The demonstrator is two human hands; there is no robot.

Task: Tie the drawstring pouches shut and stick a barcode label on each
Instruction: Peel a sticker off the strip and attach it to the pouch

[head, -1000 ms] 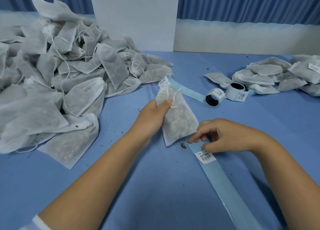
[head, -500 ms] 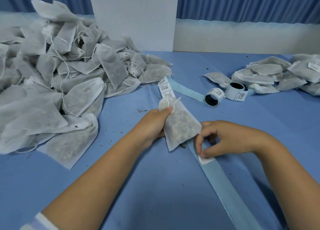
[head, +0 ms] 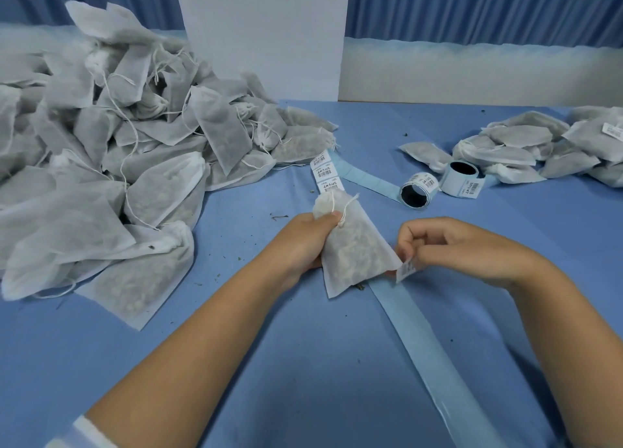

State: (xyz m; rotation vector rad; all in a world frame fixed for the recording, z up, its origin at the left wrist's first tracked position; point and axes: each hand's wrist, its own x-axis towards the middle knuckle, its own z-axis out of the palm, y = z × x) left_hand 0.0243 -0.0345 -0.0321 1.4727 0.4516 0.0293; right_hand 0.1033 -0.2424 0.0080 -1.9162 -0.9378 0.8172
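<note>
At table (head: 337, 380) centre we gripped the tied pouch (head: 357, 248) by its neck in our left hand (head: 303, 245), flat side up for labelling | our right hand (head: 455, 245) pinched a loose barcode label (head: 405, 270) beside its corner

Left hand (head: 303, 242) gripping pouch (head: 354, 245), right hand (head: 451, 245) pinching label (head: 405, 269)

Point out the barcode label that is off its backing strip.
The label pinched in the right hand, beside the lower corner of the pouch. The others sit on the strip beyond the pouch or on the two rolls.
</note>
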